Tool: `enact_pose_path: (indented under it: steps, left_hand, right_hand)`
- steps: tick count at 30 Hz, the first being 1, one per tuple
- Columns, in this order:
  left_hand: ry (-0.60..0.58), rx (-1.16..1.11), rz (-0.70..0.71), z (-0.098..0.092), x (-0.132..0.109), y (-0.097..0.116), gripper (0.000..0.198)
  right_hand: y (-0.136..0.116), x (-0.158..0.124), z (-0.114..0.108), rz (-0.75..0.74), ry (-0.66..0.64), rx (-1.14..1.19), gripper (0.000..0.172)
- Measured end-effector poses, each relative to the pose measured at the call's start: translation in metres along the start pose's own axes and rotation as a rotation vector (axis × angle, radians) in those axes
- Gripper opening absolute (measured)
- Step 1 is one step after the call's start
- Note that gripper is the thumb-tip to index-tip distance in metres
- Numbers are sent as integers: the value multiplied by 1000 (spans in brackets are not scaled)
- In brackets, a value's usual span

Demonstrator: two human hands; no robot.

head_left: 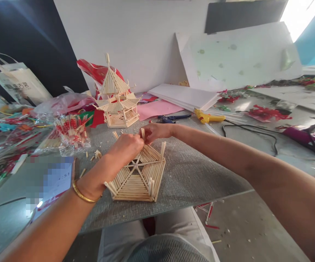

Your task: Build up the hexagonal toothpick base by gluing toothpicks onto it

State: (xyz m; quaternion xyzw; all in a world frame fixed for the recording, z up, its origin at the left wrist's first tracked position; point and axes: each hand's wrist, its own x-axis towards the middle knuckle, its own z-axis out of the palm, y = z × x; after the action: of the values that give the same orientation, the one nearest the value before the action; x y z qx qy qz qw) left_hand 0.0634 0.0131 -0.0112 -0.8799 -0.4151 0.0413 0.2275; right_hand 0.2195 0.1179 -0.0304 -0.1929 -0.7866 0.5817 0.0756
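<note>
A hexagonal base made of wooden sticks [139, 178] lies on the grey mat [190, 174] in front of me, with short upright posts at its corners. My left hand [126, 147] is closed over the base's far side. My right hand [154, 131] pinches an upright stick [143, 134] at the far corner, fingers pressed together. Both hands touch at that corner. Behind them stands a finished stick pagoda [116, 96].
A bag of red-wrapped chopsticks [71, 131] lies at the left, with loose stick bits near it. A yellow glue gun [208, 117] with its black cord, blue scissors [172, 118], pink paper and white foam boards [184, 96] lie behind. A phone [51, 185] rests by my left forearm.
</note>
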Motion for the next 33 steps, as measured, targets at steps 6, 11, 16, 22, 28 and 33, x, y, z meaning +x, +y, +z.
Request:
enact_pose_path:
  steps: [6,11,16,22,28,33]
  left_hand:
    - [-1,-6,12,1,1,0,26]
    - [0,-5,8,1,3,0,25]
    - [-4,-3,11,0,3,0,25]
    - [5,16,23,1,2,-1,26]
    - [66,56,3,6,-4,0,23]
    - [120,92,-6,9,-9,2,23]
  right_hand:
    - [1,1,-1,-40,-1,-87,23]
    - [1,1,-2,-48,6,-163,25]
    - [0,1,-1,-61,5,-180,26]
    - [0,1,0,-66,6,-203,27]
    - [5,1,-1,-133,12,-200,24]
    - [7,1,-1,-177,-3,-201,20]
